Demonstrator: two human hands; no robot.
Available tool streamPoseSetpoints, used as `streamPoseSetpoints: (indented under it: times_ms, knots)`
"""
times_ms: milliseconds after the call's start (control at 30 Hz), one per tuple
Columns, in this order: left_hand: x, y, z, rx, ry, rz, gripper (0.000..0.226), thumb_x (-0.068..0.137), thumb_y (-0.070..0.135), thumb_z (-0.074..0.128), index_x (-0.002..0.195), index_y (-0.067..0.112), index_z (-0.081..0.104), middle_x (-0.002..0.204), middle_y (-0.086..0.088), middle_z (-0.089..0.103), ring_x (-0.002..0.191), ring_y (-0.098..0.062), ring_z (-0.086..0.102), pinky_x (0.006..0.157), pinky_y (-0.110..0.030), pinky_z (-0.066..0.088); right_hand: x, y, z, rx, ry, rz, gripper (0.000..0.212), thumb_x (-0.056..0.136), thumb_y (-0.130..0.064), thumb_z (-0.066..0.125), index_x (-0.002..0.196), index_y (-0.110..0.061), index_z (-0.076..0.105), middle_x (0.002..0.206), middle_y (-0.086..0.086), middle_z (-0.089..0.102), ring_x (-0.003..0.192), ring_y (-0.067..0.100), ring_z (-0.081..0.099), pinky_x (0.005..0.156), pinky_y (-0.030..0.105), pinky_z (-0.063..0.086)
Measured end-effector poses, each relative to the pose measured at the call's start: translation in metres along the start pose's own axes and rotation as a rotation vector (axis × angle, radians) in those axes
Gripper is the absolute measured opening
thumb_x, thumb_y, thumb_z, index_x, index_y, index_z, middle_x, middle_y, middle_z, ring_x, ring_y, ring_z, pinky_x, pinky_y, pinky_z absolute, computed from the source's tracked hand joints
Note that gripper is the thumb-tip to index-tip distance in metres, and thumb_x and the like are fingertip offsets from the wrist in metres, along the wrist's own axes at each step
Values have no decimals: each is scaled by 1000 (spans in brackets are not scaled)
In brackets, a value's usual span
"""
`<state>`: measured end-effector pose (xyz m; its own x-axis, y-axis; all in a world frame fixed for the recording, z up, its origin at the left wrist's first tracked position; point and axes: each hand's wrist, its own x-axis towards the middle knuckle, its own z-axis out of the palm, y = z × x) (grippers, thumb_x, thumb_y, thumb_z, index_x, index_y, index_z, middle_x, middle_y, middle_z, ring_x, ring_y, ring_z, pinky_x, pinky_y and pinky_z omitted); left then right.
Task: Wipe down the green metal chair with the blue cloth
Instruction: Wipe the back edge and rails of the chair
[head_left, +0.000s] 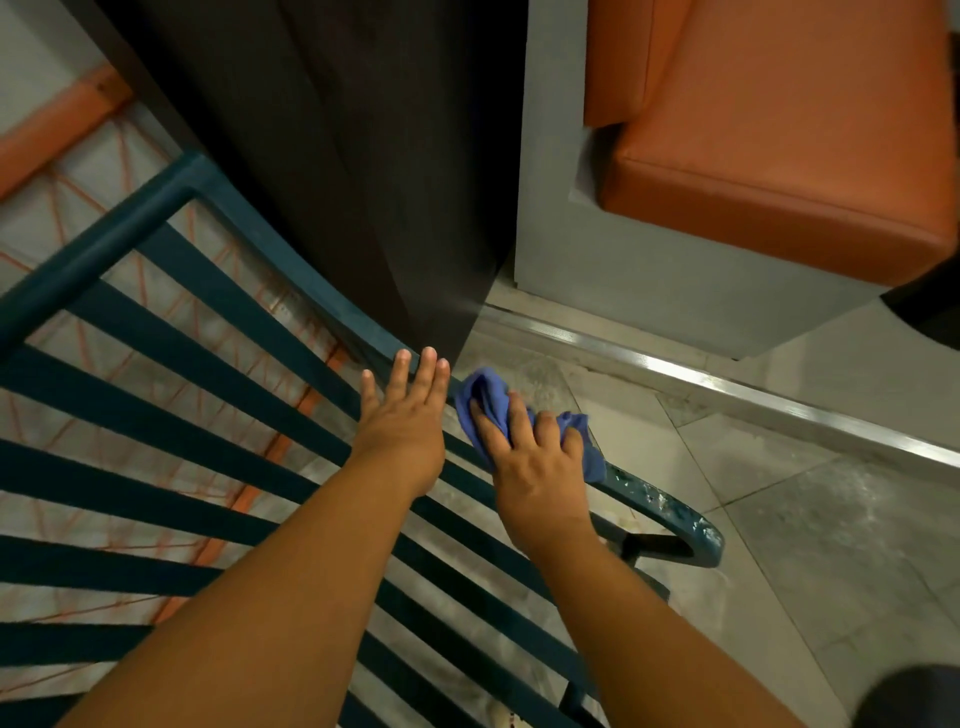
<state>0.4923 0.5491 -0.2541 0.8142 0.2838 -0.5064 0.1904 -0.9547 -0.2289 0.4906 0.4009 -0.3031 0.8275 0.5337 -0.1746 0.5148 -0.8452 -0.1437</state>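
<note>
The green metal chair (171, 358) fills the left and middle of the view, its flat slats running from lower left to a curved side rail. Chipped paint shows on the rail's rounded end at the right. My right hand (535, 467) grips the crumpled blue cloth (488, 397) and presses it on that rail. My left hand (405, 421) lies flat with straight fingers on the slats beside the rail, just left of the cloth.
A dark brown table panel (363, 156) stands right behind the chair's rail. An orange padded bench (779, 156) on a grey base sits at the upper right. A metal floor strip (727, 395) crosses grey tiles on the right. A dark object (914, 696) shows at the bottom right corner.
</note>
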Motion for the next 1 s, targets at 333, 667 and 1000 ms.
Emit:
streamPoseSetpoints:
  times_ms: [333, 667, 1000]
  knots:
    - [4, -1, -3, -1, -43, 10, 105, 83, 0, 55, 144, 19, -28, 151, -3, -37, 140, -30, -30, 113, -58, -9, 64, 30, -45, 468, -452, 209, 45, 105, -33, 27, 115, -3, 59, 110, 18, 62, 106, 32, 57, 97, 36, 40]
    - [0, 2, -5, 19, -48, 7, 106, 82, -1, 55, 144, 18, -28, 152, -4, -36, 140, -31, -28, 114, -56, -8, -10, 13, 5, 45, 24, 22, 66, 96, -30, 47, 151, -33, 11, 146, 10, 37, 118, 33, 43, 101, 53, 35]
    - [3, 1, -8, 57, -80, 11, 111, 80, -1, 60, 145, 18, -27, 152, -5, -36, 140, -32, -28, 114, -57, -7, 37, 22, -28, 400, -196, 414, 50, 100, -49, 19, 116, -18, 55, 94, 8, 60, 87, 26, 58, 87, 45, 48]
